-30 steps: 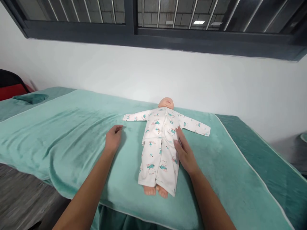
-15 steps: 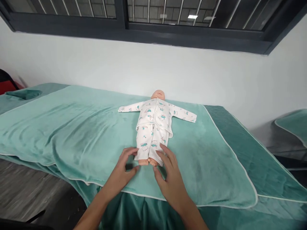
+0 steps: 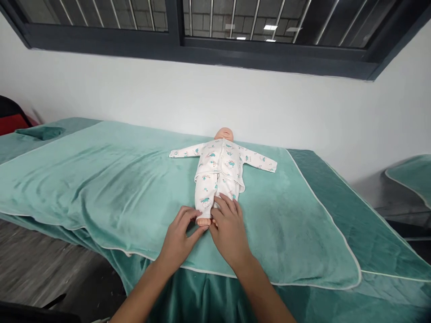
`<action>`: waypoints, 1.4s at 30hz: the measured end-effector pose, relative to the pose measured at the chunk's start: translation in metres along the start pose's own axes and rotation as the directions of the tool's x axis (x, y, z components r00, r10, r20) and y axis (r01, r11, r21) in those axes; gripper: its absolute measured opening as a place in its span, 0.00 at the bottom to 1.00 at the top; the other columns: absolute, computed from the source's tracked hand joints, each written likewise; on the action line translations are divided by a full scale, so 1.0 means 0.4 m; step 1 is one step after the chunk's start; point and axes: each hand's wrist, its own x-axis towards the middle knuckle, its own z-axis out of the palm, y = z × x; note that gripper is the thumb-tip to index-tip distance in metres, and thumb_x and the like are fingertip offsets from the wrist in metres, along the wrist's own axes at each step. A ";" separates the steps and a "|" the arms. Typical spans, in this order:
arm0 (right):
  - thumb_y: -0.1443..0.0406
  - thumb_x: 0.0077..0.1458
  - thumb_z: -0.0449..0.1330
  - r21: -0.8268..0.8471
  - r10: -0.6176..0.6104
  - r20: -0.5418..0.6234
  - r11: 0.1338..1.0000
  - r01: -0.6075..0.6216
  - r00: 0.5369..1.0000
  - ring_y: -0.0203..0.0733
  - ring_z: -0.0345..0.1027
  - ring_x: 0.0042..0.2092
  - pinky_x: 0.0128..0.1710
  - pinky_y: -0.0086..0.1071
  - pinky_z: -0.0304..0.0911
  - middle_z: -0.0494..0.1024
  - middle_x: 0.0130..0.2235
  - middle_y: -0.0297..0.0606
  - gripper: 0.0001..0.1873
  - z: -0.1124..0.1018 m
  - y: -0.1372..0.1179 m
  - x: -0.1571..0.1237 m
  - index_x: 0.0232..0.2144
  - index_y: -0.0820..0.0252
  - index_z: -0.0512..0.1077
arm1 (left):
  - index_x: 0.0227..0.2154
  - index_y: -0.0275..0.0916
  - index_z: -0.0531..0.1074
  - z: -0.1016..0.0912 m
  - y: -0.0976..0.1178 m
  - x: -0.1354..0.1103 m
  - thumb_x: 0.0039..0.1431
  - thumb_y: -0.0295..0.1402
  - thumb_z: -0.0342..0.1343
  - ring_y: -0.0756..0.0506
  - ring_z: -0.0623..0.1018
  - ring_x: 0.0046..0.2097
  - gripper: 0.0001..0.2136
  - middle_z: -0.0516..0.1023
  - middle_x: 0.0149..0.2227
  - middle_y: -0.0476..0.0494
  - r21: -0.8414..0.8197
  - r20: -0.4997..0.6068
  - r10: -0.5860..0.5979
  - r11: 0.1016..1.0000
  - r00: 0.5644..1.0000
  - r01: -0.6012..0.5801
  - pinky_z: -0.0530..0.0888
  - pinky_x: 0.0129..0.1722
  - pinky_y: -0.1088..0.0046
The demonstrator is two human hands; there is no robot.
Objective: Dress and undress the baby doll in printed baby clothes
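A baby doll (image 3: pixel 224 133) lies on its back with its arms spread, dressed in a white printed jacket (image 3: pixel 220 158) and matching trousers (image 3: pixel 206 190). Its head is toward the wall and its feet toward me. My left hand (image 3: pixel 180 235) is closed at the cuff of the leg on the left, fingertips on the cloth, thumb just under the bare foot (image 3: pixel 203 221). Over the lower part of the other leg, my right hand (image 3: pixel 230 231) is closed on the trouser cuff. It hides most of that foot.
Under the doll a light green blanket (image 3: pixel 134 175) covers a bed with a darker green cover (image 3: pixel 340 197). Behind stand a white wall (image 3: pixel 134 89) and a dark-framed window (image 3: pixel 215 53) with bars. A red and black object (image 3: pixel 12 120) is at far left.
Both hands have closed in from beside the feet onto the trouser cuffs. My right hand now covers the lower leg and foot. The view has shifted slightly.
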 end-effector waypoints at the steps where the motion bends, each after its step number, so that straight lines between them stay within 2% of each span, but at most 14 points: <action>1: 0.73 0.56 0.56 0.033 0.006 -0.012 0.999 -0.006 1.000 0.50 0.54 0.64 0.64 0.55 0.46 0.72 0.56 0.39 0.07 -0.004 -0.002 -0.006 0.34 0.57 0.71 | 0.45 0.42 0.68 -0.003 0.000 0.001 0.61 0.35 0.57 0.47 0.72 0.43 0.10 0.69 0.42 0.45 0.001 0.002 0.010 1.000 1.000 -0.010 0.72 0.44 0.69; 6: 0.74 0.57 0.54 0.204 -0.010 -0.081 0.979 0.027 0.997 0.46 0.57 0.62 0.64 0.52 0.49 0.73 0.53 0.38 0.10 -0.030 -0.026 -0.037 0.36 0.56 0.71 | 0.44 0.42 0.67 0.007 -0.016 -0.002 0.63 0.31 0.55 0.48 0.73 0.41 0.08 0.70 0.40 0.46 0.041 -0.094 0.108 0.994 0.990 -0.104 0.72 0.41 0.70; 10: 0.73 0.59 0.53 0.210 -0.011 -0.063 0.977 0.024 0.998 0.47 0.57 0.62 0.64 0.52 0.50 0.71 0.53 0.39 0.11 -0.031 -0.034 -0.060 0.39 0.56 0.71 | 0.42 0.41 0.64 0.034 -0.030 -0.022 0.63 0.29 0.54 0.48 0.73 0.39 0.07 0.70 0.38 0.47 0.074 -0.198 0.154 0.987 0.968 -0.141 0.73 0.38 0.71; 13: 0.73 0.60 0.52 0.204 0.006 -0.041 0.979 0.002 0.999 0.46 0.57 0.61 0.60 0.48 0.58 0.68 0.57 0.41 0.14 -0.015 -0.022 -0.091 0.45 0.54 0.70 | 0.43 0.40 0.64 0.050 -0.035 -0.037 0.62 0.29 0.55 0.48 0.74 0.39 0.08 0.70 0.38 0.46 0.121 -0.209 0.177 0.981 0.962 -0.154 0.73 0.39 0.70; 15: 0.72 0.61 0.52 0.231 0.055 -0.078 0.972 -0.035 0.995 0.45 0.59 0.60 0.57 0.44 0.62 0.65 0.58 0.43 0.17 -0.002 -0.006 -0.115 0.50 0.53 0.68 | 0.45 0.40 0.64 0.054 -0.039 -0.043 0.63 0.29 0.55 0.47 0.74 0.42 0.09 0.70 0.40 0.44 0.164 -0.198 0.205 0.971 0.959 -0.174 0.74 0.41 0.69; 17: 0.71 0.62 0.52 0.280 0.154 -0.159 0.954 -0.105 0.975 0.44 0.61 0.58 0.56 0.42 0.64 0.65 0.57 0.44 0.18 0.009 0.013 -0.132 0.53 0.53 0.66 | 0.46 0.41 0.65 0.056 -0.044 -0.048 0.63 0.29 0.54 0.45 0.75 0.44 0.10 0.70 0.42 0.42 0.204 -0.179 0.228 0.960 0.957 -0.190 0.75 0.43 0.67; 19: 0.69 0.62 0.54 0.329 0.265 -0.216 0.926 -0.185 0.940 0.45 0.63 0.55 0.53 0.41 0.66 0.67 0.53 0.45 0.16 0.015 0.032 -0.137 0.52 0.55 0.66 | 0.47 0.42 0.66 0.055 -0.047 -0.051 0.63 0.29 0.54 0.45 0.74 0.45 0.11 0.70 0.43 0.41 0.242 -0.171 0.232 0.952 0.958 -0.187 0.75 0.43 0.65; 22: 0.69 0.60 0.56 0.391 0.335 -0.182 0.887 -0.245 0.924 0.43 0.67 0.47 0.46 0.38 0.67 0.71 0.45 0.41 0.09 0.006 0.049 -0.119 0.44 0.56 0.69 | 0.50 0.43 0.66 0.053 -0.038 -0.052 0.62 0.30 0.55 0.43 0.73 0.46 0.14 0.70 0.44 0.40 0.317 -0.169 0.239 0.932 0.956 -0.177 0.75 0.44 0.63; 25: 0.69 0.61 0.55 0.486 0.311 -0.120 0.846 -0.217 0.943 0.39 0.68 0.39 0.41 0.34 0.66 0.72 0.36 0.36 0.04 -0.026 0.041 -0.091 0.35 0.57 0.69 | 0.54 0.45 0.66 0.051 -0.004 -0.041 0.61 0.30 0.56 0.41 0.72 0.49 0.18 0.69 0.47 0.39 0.387 -0.127 0.283 0.897 0.951 -0.215 0.73 0.47 0.59; 28: 0.69 0.62 0.54 0.553 0.262 -0.138 0.820 -0.146 0.955 0.37 0.67 0.38 0.38 0.32 0.64 0.72 0.35 0.35 0.04 -0.072 0.016 -0.077 0.33 0.57 0.68 | 0.55 0.45 0.65 0.046 0.036 -0.013 0.61 0.31 0.57 0.39 0.70 0.53 0.20 0.70 0.50 0.38 0.387 -0.041 0.316 0.880 0.948 -0.276 0.70 0.51 0.57; 32: 0.68 0.63 0.54 0.574 0.238 -0.134 0.810 -0.120 0.962 0.36 0.66 0.37 0.36 0.30 0.62 0.70 0.35 0.35 0.05 -0.104 0.000 -0.083 0.33 0.57 0.66 | 0.48 0.44 0.69 0.043 0.063 0.035 0.61 0.34 0.57 0.39 0.70 0.54 0.13 0.74 0.48 0.41 0.330 0.057 0.319 0.888 0.946 -0.319 0.68 0.52 0.56; 36: 0.68 0.63 0.53 0.585 0.287 -0.085 0.790 -0.185 0.954 0.36 0.64 0.36 0.38 0.30 0.61 0.69 0.34 0.34 0.05 -0.083 0.021 -0.100 0.33 0.57 0.65 | 0.40 0.43 0.69 0.052 0.061 0.064 0.63 0.35 0.55 0.44 0.74 0.47 0.04 0.77 0.42 0.46 0.261 0.132 0.308 0.906 0.942 -0.333 0.64 0.56 0.55; 39: 0.68 0.63 0.53 0.585 0.300 -0.076 0.785 -0.201 0.951 0.36 0.64 0.37 0.39 0.31 0.61 0.69 0.35 0.34 0.04 -0.057 0.039 -0.115 0.34 0.57 0.65 | 0.42 0.44 0.69 0.060 0.057 0.070 0.64 0.35 0.54 0.47 0.76 0.43 0.06 0.78 0.40 0.49 0.210 0.175 0.288 0.923 0.941 -0.322 0.58 0.62 0.53; 42: 0.69 0.62 0.54 0.553 0.282 -0.091 0.812 -0.187 0.955 0.36 0.64 0.37 0.38 0.30 0.61 0.69 0.35 0.34 0.04 -0.042 0.047 -0.124 0.33 0.57 0.65 | 0.44 0.44 0.68 0.062 0.052 0.072 0.64 0.35 0.53 0.47 0.76 0.41 0.07 0.77 0.39 0.49 0.184 0.215 0.277 0.930 0.936 -0.318 0.56 0.63 0.52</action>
